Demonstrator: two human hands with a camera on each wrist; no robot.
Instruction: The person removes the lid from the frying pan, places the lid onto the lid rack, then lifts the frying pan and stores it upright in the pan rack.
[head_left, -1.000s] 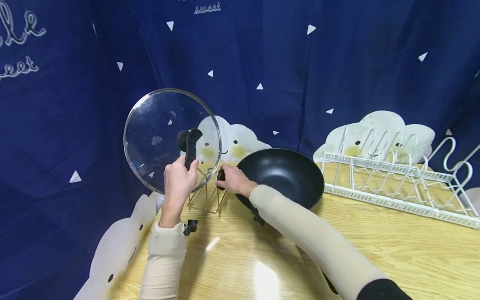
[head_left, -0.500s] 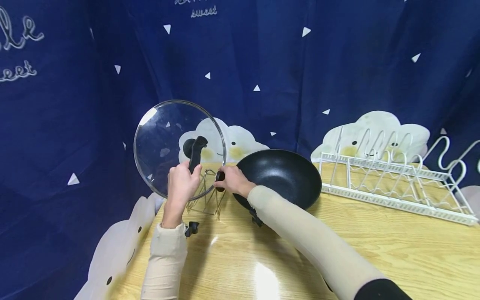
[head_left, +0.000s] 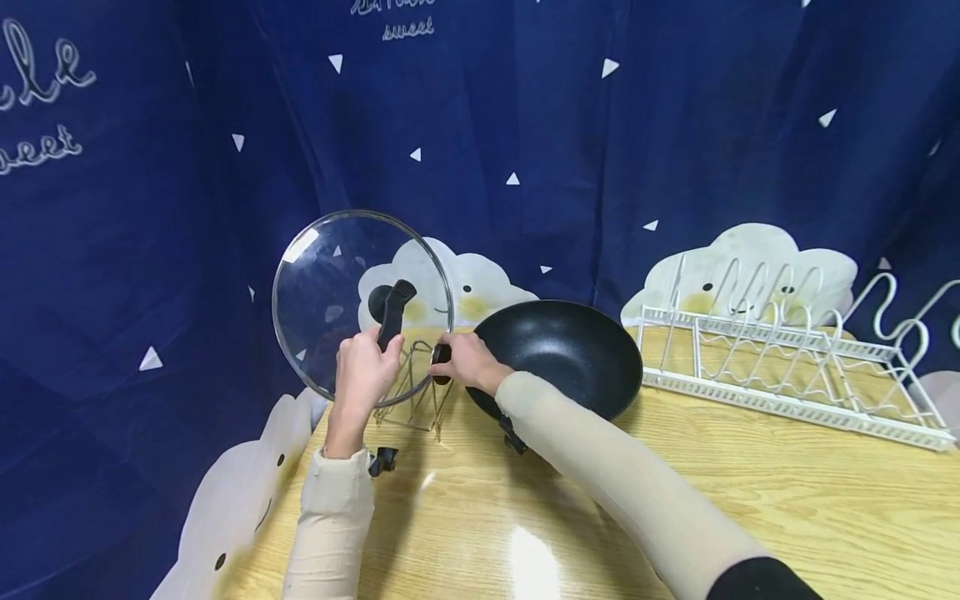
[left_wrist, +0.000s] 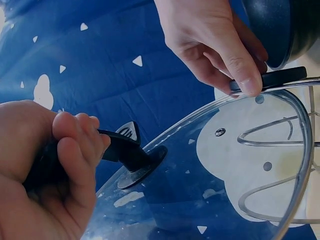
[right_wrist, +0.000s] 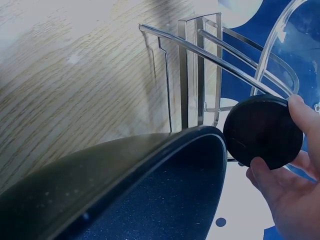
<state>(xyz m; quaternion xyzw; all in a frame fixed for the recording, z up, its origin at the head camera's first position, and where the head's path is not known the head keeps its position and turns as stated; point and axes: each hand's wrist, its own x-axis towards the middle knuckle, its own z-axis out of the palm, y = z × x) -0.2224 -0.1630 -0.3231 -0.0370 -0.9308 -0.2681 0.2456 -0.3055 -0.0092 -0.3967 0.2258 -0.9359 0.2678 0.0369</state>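
The left hand (head_left: 363, 368) curls round the handle (head_left: 393, 315) of a glass lid (head_left: 322, 283), apparently to keep it on edge, near upright. Just beside it, the right hand (head_left: 467, 360) pinches a round black disc (right_wrist: 262, 132) by its rim, perhaps steadying the wire rack (right_wrist: 191, 85) beneath; whether lid meets rack is unclear. Right of that hand, a pan (head_left: 558, 358) sits on the surface (head_left: 465, 517); farther right stands a white rack (head_left: 772, 404). Count: one lid, one disc, one pan, two racks.

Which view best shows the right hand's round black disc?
Right wrist: the round black disc faces the camera, nearly whole. Head and left wrist views show it nearly edge-on, partly covered by the right hand.
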